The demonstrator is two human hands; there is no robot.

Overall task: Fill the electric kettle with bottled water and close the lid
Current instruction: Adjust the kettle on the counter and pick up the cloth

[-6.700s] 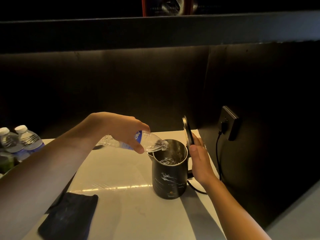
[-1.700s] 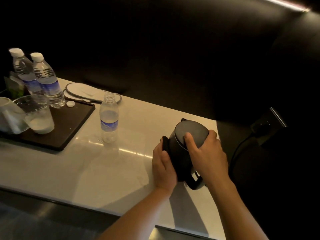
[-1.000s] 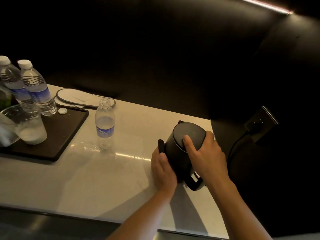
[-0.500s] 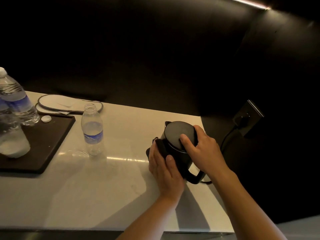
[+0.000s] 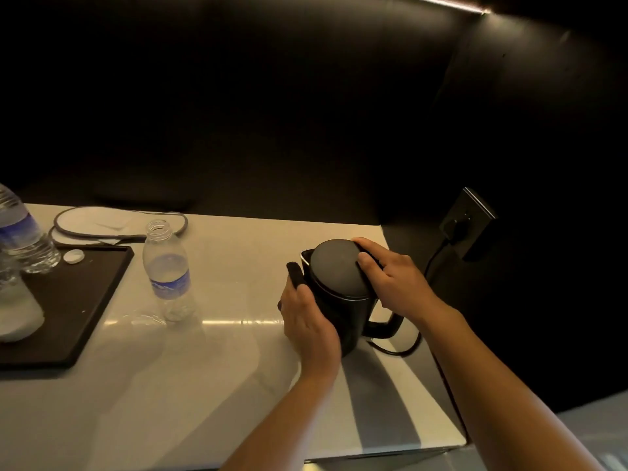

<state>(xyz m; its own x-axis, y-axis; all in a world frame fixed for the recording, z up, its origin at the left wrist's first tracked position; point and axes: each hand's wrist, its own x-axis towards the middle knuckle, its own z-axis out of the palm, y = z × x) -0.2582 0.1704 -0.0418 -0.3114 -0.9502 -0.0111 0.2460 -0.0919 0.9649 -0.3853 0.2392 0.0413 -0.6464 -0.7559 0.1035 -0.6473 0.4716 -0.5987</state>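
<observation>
Kettle (image 5: 343,300) sits near the right end of the white counter (image 5: 210,385), upright, lid (image 5: 336,266) down flat on the rim. Looks closed; can't tell if a latch has caught.

Left hand (image 5: 307,321) is curled around the near-left wall of the body, fingers part-closed and touching it, steadying rather than lifting. Right hand (image 5: 390,283) lies over the far-right edge of the lid, fingers bent, fingertips pressing on top. It grips nothing, just pushes down.

Handling, my guess: with water in it, it will be bottom-heavy and noticeably heavier than it looks. Rigid body, no give. The wall has a smooth dark finish, likely slick if wet, so a side squeeze is fine for bracing but poor for carrying. Take it by the handle (image 5: 384,329), the black loop sticking out on the near-right. Mind the cord (image 5: 431,266) running from its base area up to the wall socket (image 5: 467,222); a tug there could drag it.

Shapes: tapered cylinder, small spout lip at the far-left, round matte lid.

Bottle (image 5: 166,270) stands uncapped well to the left, thin clear plastic with a blue label, seemingly almost empty, so light, crushable and easy to knock over. Its white cap (image 5: 74,257) lies on the dark tray (image 5: 78,300). Counter is glossy and hard.
</observation>
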